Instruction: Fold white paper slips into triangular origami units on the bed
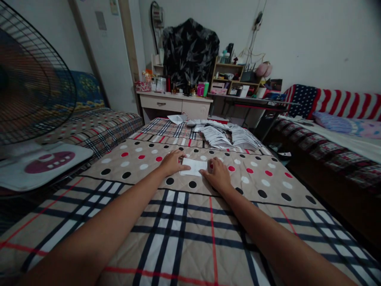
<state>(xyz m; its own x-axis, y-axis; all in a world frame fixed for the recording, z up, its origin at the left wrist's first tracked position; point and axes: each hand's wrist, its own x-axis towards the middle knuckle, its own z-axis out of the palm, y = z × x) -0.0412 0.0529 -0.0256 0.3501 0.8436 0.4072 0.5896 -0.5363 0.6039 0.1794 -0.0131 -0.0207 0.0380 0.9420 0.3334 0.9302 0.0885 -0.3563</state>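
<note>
- Clearly, the paper (195,166) is white, small and oblong, with faint print; it sits low over the bed's dotted band, between the left hand (173,162) and right hand (218,173).
- Both thumbs touch its ends, fingers curled; whether they pinch it, I cannot tell.
- Beyond, folded sheets (214,137) fan out.
- A fan (35,71) fills the left edge.
- Checks pattern the bed (196,246); behind stands a pale dresser (160,103).

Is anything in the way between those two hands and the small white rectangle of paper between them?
Nothing visible: the left hand touches the small white rectangular paper at its left end, the right hand at its right. The fanned white papers lie farther off, beyond both.
</note>
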